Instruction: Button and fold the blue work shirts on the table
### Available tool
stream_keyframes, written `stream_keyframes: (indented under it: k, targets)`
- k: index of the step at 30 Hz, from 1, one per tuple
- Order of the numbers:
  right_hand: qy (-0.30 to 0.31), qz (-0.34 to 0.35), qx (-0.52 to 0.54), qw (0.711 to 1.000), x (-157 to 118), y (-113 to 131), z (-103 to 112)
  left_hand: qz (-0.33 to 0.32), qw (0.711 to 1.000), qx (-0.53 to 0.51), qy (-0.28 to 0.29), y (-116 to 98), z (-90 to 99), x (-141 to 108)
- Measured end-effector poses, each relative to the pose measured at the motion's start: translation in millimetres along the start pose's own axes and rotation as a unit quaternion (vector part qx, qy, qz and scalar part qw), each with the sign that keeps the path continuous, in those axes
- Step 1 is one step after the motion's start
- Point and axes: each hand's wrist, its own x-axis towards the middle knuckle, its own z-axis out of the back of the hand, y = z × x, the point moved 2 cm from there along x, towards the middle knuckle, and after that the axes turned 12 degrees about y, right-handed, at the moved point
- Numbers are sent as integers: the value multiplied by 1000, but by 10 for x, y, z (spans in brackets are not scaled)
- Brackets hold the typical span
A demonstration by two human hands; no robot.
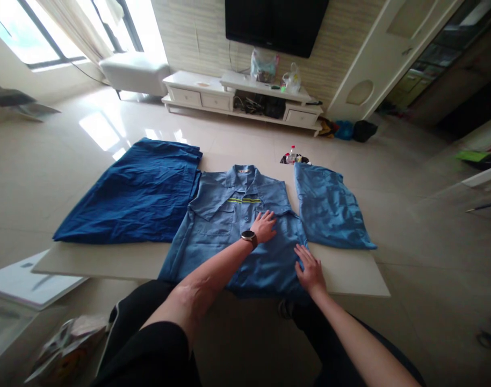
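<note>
"As one forearm slants up from the lower left, how's the left hand (264, 226)?"
"Palm down, fingers fanned, on the blue shirt (245, 236) mid-frame."
"And the right hand (310, 269)?"
"Lower, at the shirt's right edge, fingers slightly parted, forearm rising from the lower right."

The shirt (213, 252) is of grey-blue colour, and across its chest there goes a stripe (244, 200) of yellow and dark. The cloth (128, 193) to the left of it is a deeper, strong blue. The cloth (330, 207) to the right is a lighter blue. The desk (350, 271) is of cream colour. The floor (423, 215) is pale beige, with bright white patches. The cabinet (201, 92) is white, the television (275, 24) is black, and the wall (197, 32) has fine streaks of beige and grey. The bottle (293, 153) has a red cap.
</note>
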Motion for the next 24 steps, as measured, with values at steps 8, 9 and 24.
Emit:
stream_keyframes:
  k: [8, 9, 24]
  targets:
    - [6, -10, 23, 1000, 15, 53, 3, 1, 1000, 4, -26, -227, -10, 180]
    - [6, -11, 26, 1000, 16, 55, 1, -2, 1000, 6, -31, -256, -7, 179]
    - [-15, -4, 21, 1000, 59, 14, -69, 160, 982, -66, -75, 521, 304, -1480]
